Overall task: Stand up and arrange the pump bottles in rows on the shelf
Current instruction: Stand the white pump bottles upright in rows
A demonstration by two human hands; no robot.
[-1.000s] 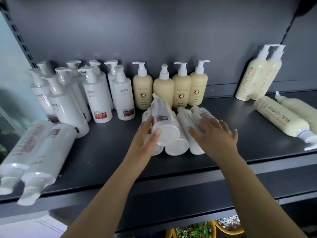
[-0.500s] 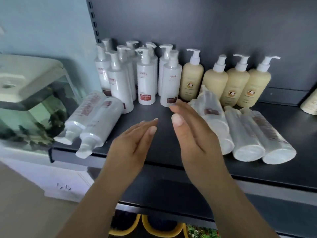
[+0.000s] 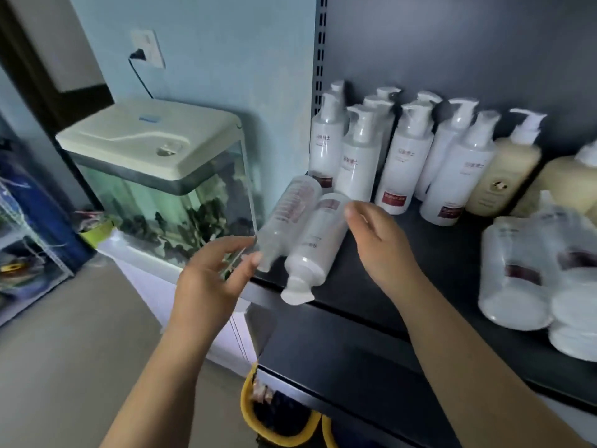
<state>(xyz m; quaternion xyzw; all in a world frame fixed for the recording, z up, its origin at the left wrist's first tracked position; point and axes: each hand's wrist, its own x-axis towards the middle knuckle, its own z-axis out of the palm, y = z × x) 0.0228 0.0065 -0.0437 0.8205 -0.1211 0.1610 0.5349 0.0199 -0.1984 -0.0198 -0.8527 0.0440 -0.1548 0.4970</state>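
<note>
Bare forearms, left hand (image 3: 210,282), right hand (image 3: 381,244); no sleeves, rings.

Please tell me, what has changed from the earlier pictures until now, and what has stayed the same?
Both hands left the lying bottles at the shelf's middle and moved left. The left hand and right hand, both open, now reach either side of the two lying white bottles at the shelf's left end, with no grip visible yet. The view swung left too. Those two bottles still lie down; the standing white bottles are unchanged.

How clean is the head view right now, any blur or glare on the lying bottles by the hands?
Head view: motion blur smears the two lying bottles at the shelf edge, and both hands; labels unreadable. Wide-angle bending tilts the standing bottles. Soft light, no hard glare.
</note>
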